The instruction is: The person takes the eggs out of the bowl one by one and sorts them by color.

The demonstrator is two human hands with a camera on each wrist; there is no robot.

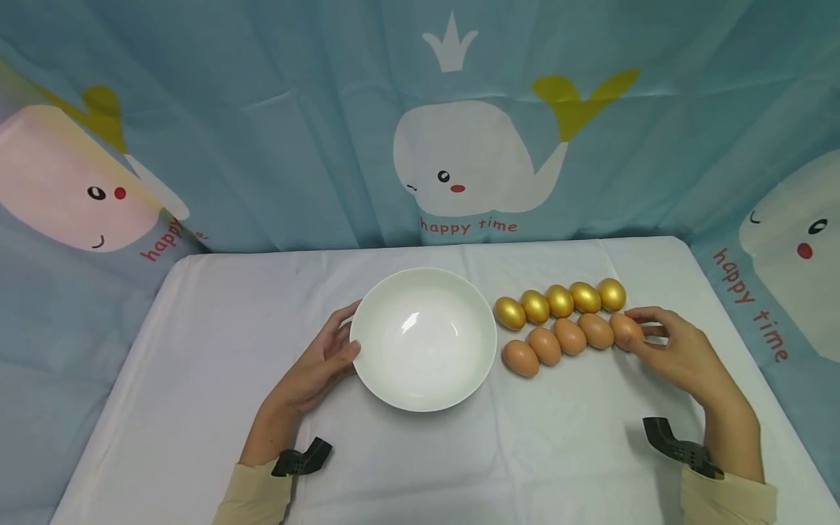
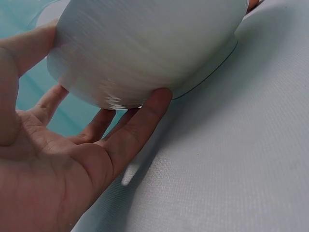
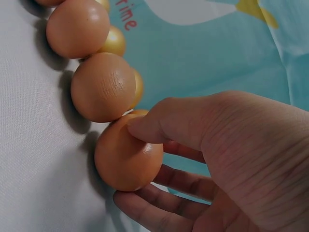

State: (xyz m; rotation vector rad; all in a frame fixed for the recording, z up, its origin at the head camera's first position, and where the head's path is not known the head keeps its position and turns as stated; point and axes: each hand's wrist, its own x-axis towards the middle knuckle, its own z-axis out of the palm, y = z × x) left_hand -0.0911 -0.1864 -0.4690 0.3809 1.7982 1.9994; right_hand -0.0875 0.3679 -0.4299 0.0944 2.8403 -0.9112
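A white bowl stands on the table. My left hand holds its left side, thumb at the rim; in the left wrist view the fingers bend against the bowl's outer wall. To the right, several brown eggs lie in a slanting row. My right hand grips the brown egg at the right end of that row. Seen from the right wrist, the thumb lies on top of this egg and other fingers are around its far and near sides. It still touches the neighbouring egg.
Just behind the brown eggs runs a row of several gold eggs, close to them. A white cloth covers the table. Behind it hangs a blue curtain printed with whales. Each wrist wears a black strap mount.
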